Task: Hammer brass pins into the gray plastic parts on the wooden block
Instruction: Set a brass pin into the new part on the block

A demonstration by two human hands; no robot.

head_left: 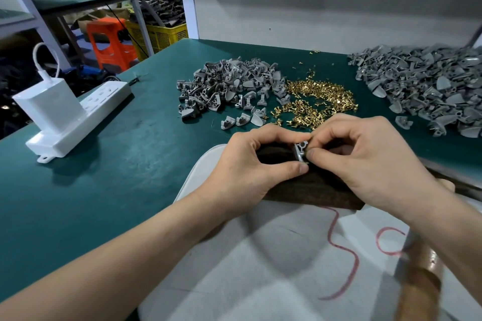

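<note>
Hands are meeting over the wooden block (307,193), which is lying on a white sheet (260,255) at the near edge of the green counter (130,164). A red line is running across the sheet's near right part.

At the left hand (250,161), the grip is closing in from the left. The thumb is lying across the block's top and the curled fingers are arching over from the far side. Thumb tip and fingertips are pinching one gray plastic part (300,151), which is being held upright over the far half of the block. Whether its base is touching the wood cannot be told.

At the right hand (365,156), the grip is closing narrowly, with thumb and forefinger pinching the right edge of the same part. The remaining fingers are curling inward. Whether a pin is sitting between these fingertips cannot be told.

A loose heap of brass pins (320,101) is lying on the counter just beyond the hands. A pile of gray parts (229,86) is lying against the heap's left side. A larger pile (422,86) is lying apart from the heap, at the counter's far right.

A blurred wooden handle (417,281) is showing at the lower right, beneath the right forearm. A white power strip (86,122) is lying along the counter's left edge, with a white charger (49,104) plugged into it.
</note>
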